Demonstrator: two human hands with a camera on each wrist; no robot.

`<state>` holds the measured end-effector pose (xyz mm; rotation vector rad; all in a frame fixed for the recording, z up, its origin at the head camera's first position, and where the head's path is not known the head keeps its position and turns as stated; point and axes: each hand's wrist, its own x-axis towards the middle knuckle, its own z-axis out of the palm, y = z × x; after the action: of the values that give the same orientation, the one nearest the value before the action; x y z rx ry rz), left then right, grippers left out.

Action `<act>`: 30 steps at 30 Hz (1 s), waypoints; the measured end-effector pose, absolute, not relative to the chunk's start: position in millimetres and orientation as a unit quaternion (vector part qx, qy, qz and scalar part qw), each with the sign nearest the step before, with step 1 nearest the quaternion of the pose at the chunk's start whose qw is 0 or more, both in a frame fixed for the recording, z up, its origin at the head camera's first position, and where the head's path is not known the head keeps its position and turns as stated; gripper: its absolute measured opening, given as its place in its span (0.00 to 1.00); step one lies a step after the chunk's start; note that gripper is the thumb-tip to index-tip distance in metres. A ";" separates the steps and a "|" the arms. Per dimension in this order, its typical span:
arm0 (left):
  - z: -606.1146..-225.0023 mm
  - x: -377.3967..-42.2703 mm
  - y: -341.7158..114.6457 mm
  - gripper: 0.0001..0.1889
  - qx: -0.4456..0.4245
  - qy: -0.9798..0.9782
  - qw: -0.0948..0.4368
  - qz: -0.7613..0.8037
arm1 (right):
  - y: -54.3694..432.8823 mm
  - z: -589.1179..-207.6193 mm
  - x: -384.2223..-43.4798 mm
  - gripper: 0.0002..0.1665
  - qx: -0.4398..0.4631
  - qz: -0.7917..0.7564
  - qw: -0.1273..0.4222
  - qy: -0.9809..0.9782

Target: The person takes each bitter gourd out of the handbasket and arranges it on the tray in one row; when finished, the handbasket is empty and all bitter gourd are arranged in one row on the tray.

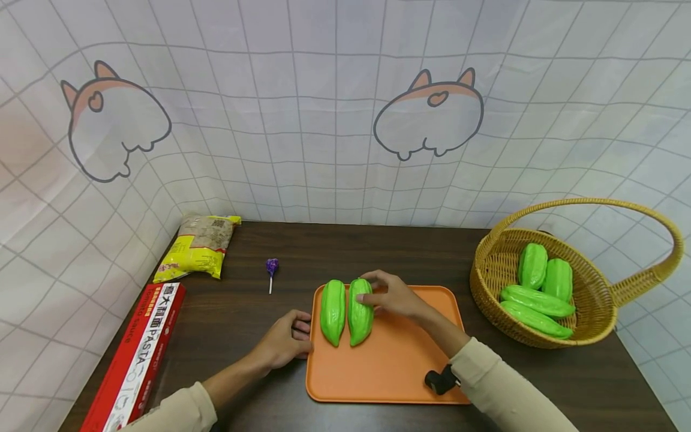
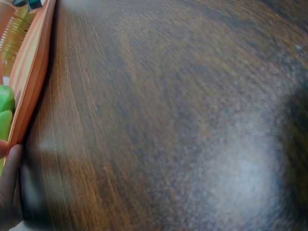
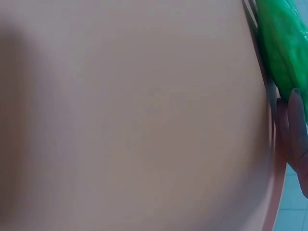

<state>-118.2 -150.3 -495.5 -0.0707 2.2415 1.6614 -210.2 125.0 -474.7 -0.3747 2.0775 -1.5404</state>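
Right hand [image 1: 391,295] on the tray [image 1: 399,366], fingers curled over the right gourd [image 1: 360,311], thumb side toward the far end; grip narrow, holding that gourd against the tray floor. Second gourd [image 1: 332,311] just beside it on the left, flanks touching or nearly so, cannot tell which. Both long axes running near to far, pointed tips toward the near edge. Left hand [image 1: 283,342] resting on the table [image 1: 259,240] at the tray's left rim, fingertips against the rim, holding nothing, fingers loosely bent. Left hand nearer the left gourd; right hand already on the right one.

Open tray floor to the right and toward the near edge; little room on the left, raised rim close by. Basket [image 1: 588,327] with more green gourds well apart to the right, handle arching over it. Lollipop [image 1: 272,268], yellow bag [image 1: 200,247] and red pasta box [image 1: 137,354] off to the left, away from the tray.
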 end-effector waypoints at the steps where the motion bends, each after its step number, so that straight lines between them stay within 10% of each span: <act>1: -495.4 -118.2 -150.2 0.33 -0.026 0.791 0.174 0.586 | 124.4 -474.9 -210.1 0.38 -0.137 -0.571 0.261 0.766; 30: -496.8 -118.9 -149.9 0.32 -0.025 0.791 0.172 0.587 | 109.8 -479.0 -201.5 0.36 -0.130 -0.558 0.231 0.786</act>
<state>-118.9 -149.9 -496.8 -0.0706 2.2438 1.6671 -201.5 109.8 -479.0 -0.3563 2.1618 -1.5349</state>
